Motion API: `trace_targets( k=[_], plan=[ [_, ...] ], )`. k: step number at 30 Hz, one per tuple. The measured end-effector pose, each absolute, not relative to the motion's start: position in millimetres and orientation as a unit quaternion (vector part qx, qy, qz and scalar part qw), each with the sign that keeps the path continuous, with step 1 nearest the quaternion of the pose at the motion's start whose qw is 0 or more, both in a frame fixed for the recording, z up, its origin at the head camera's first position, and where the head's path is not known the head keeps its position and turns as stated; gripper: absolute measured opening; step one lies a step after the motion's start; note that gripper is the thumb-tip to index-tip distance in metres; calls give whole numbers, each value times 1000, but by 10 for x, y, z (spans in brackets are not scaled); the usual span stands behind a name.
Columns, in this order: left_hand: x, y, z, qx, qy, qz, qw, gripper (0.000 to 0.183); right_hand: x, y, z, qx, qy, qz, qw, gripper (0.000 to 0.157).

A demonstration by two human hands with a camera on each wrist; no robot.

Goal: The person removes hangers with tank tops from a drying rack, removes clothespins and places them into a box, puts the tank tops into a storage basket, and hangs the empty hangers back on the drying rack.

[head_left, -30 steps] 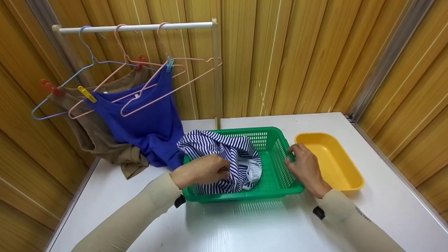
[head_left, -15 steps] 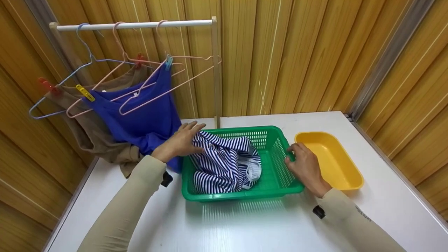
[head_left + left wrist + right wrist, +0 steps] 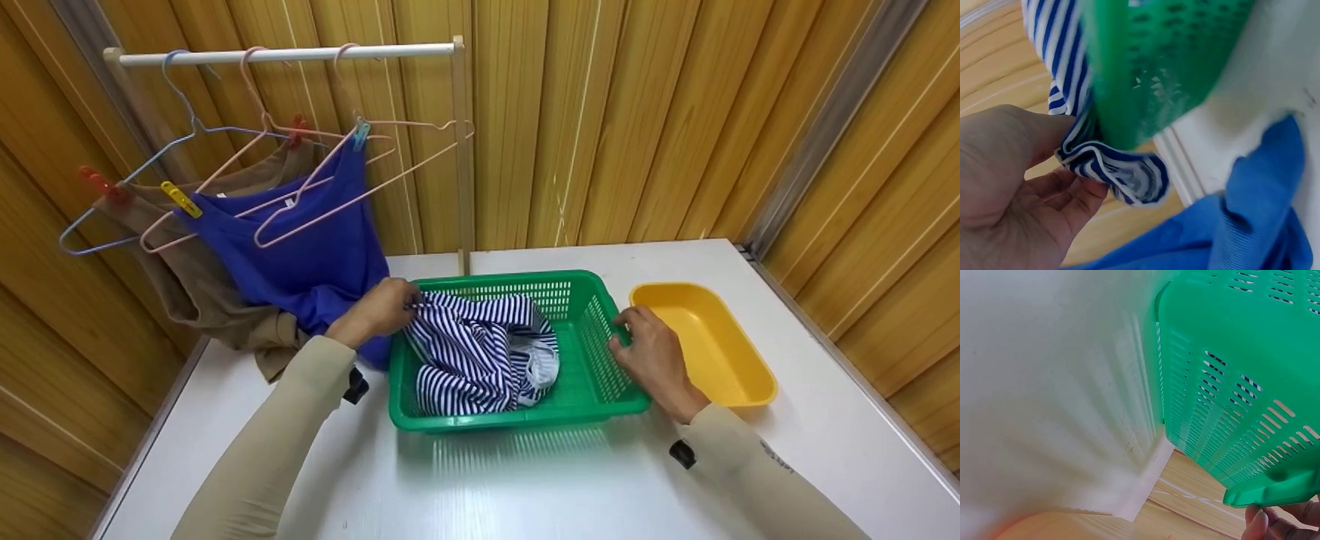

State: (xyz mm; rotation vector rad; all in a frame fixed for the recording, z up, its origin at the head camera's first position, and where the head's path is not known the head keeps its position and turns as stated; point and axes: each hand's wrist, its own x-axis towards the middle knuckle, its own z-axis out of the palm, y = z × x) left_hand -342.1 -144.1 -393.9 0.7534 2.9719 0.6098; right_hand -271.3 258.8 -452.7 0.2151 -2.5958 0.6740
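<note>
A navy-and-white striped garment (image 3: 469, 356) lies bunched in the left part of a green plastic basket (image 3: 525, 421). My left hand (image 3: 381, 306) is at the basket's back left corner and pinches an edge of the garment. In the left wrist view, thumb and fingers (image 3: 1075, 199) hold the striped cloth (image 3: 1064, 48), which hangs over the basket's rim. My right hand (image 3: 654, 360) grips the right rim of the basket, its fingertips curled over the edge. From the right wrist view, fingers (image 3: 1256, 523) show right at that rim.
A yellow tray (image 3: 712, 349) stands right of the basket. On the left, a rack rail (image 3: 300, 54) carries hangers with a blue garment (image 3: 300, 255) and a brown garment (image 3: 187, 281), held by clothespins (image 3: 182, 199). The blue cloth hangs close beside my left hand.
My left hand has let go of the striped garment's middle, moved left and back with spread fingers, then pinched its edge at the back left corner. The right hand has stayed on the rim.
</note>
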Motion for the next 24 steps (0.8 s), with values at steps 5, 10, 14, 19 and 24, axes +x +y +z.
trace_targets(
  k=[5,10,14,19,24],
  plan=[
    [-3255,-1196,-3718,275,931,241,-16,18,-2716,2599,-4526,81,-939,243,231,19],
    [-3035,-799,-3465,268,907,324,22,17,-2721,2605,-4521,79,-940,242,228,20],
    [-2934,-535,-3399,265,891,363,62,19,-2721,2598,-4521,77,-940,244,223,20],
    [-2877,-359,-3476,298,892,314,132,31,-2723,2592,-4530,75,-942,241,219,20],
    [-2780,-319,-3564,355,892,229,164,42,-2726,2586,-4531,70,-943,240,219,20]
  ],
)
